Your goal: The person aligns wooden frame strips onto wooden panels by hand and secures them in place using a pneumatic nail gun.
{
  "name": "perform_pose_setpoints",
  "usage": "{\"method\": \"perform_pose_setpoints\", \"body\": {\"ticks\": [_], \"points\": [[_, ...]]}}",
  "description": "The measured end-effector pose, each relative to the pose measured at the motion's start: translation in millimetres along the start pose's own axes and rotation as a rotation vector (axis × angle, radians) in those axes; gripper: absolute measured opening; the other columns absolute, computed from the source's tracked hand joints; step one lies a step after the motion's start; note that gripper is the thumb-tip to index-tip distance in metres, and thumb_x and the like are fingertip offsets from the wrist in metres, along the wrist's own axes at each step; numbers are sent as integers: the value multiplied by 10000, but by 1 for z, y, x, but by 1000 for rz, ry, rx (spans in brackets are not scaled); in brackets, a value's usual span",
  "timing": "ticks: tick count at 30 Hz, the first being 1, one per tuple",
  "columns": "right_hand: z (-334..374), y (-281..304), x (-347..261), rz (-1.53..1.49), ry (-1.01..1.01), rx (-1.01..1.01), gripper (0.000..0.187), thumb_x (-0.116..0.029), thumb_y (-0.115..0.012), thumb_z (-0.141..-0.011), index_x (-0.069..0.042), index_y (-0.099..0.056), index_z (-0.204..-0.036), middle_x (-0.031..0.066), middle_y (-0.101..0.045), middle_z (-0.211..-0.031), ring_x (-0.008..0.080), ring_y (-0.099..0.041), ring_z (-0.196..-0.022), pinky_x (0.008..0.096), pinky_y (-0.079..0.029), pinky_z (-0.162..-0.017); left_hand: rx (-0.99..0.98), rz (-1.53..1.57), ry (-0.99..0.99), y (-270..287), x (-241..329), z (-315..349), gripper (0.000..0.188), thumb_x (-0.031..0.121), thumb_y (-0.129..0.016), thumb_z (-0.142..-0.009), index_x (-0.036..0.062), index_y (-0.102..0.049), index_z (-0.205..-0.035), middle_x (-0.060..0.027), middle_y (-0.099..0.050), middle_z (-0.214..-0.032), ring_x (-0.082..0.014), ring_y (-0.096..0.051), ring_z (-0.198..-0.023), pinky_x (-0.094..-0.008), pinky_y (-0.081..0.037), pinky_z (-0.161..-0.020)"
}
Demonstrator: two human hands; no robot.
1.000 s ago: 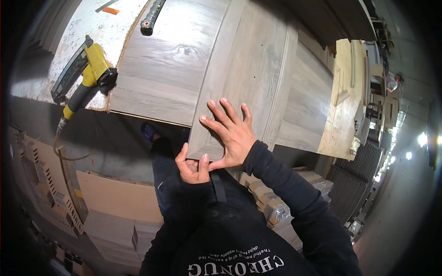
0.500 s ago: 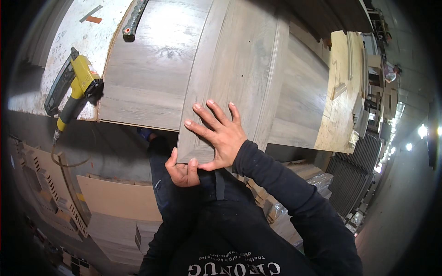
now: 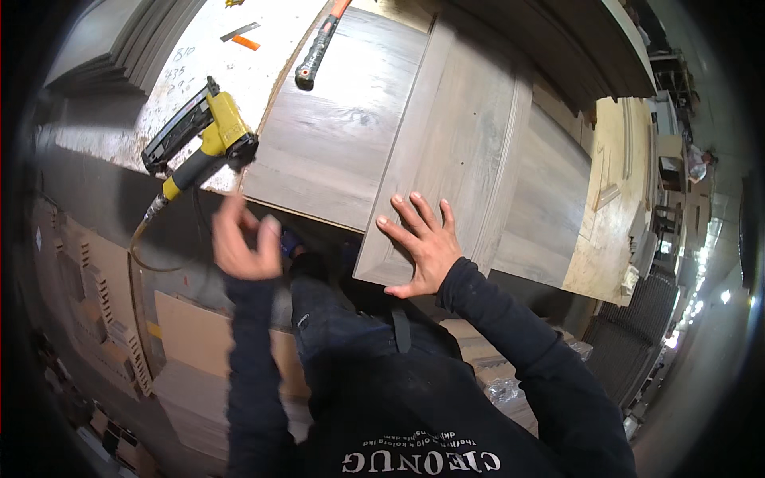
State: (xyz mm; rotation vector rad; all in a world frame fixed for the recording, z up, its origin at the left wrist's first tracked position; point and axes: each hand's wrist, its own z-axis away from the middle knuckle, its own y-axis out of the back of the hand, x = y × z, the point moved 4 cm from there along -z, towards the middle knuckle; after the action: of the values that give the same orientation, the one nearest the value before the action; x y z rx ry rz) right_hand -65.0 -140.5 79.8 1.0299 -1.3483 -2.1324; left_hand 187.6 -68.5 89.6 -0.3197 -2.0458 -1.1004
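My right hand (image 3: 426, 253) lies flat with spread fingers on the near end of a grey wood-grain cabinet door (image 3: 414, 167), which has a raised frame. The door's near edge sticks out past the table edge toward me. My left hand (image 3: 245, 243), slightly blurred, is in the air just in front of the table, thumb and fingers apart and nothing in it. Close beyond it, a yellow and black nail gun (image 3: 211, 139) rests on the white board (image 3: 187, 72), its air hose running down off the edge. Under the door lies a wider grey wood-grain panel (image 3: 343, 135).
A hammer (image 3: 317, 60) with a black grip lies on the wide panel's left side. An orange strip (image 3: 246, 43) is on the white board. Stacked panels (image 3: 119, 48) stand at far left, dark boards (image 3: 558, 48) at the back, and cardboard pieces (image 3: 191, 327) below the table.
My left hand has let go of the door's near corner and moved left toward the nail gun. My right hand stays flat on the door. The whole view has shifted.
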Motion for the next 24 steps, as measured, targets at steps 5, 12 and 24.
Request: {"method": "perform_pose_setpoints", "body": {"ticks": [5,12,24], "points": [[-6,6,-10,0,10,18,972,-531,-708,-474,-279,-331,-1334,69,-215,-1430,310,-150,-1323,621,-98,-992,-318,-818,55,4,-77,-110,795,62,-636,-575,167,-334,-1303,-132,-517,-993,-327,-518,-921,-433,-411,-811],[-14,1,-10,-21,8,9,966,-545,-703,-466,-275,-353,-1325,82,-244,-1419,317,-161,-1318,620,-97,-989,-335,-316,-178,33,-62,-114,516,71,-665,-588,53,-479,-1068,-184,-553,-937,-359,-529,-898,-384,-443,-768],[-9,-7,1,-25,-32,-19,941,-658,-639,-479,-242,-418,-1294,107,-266,-1408,330,-158,-1320,591,-23,-1000,-1289,636,194,8,-38,-2,276,126,-696,-551,29,-603,-792,-122,-616,-691,-268,-620,-603,-288,-496,-570]]}}
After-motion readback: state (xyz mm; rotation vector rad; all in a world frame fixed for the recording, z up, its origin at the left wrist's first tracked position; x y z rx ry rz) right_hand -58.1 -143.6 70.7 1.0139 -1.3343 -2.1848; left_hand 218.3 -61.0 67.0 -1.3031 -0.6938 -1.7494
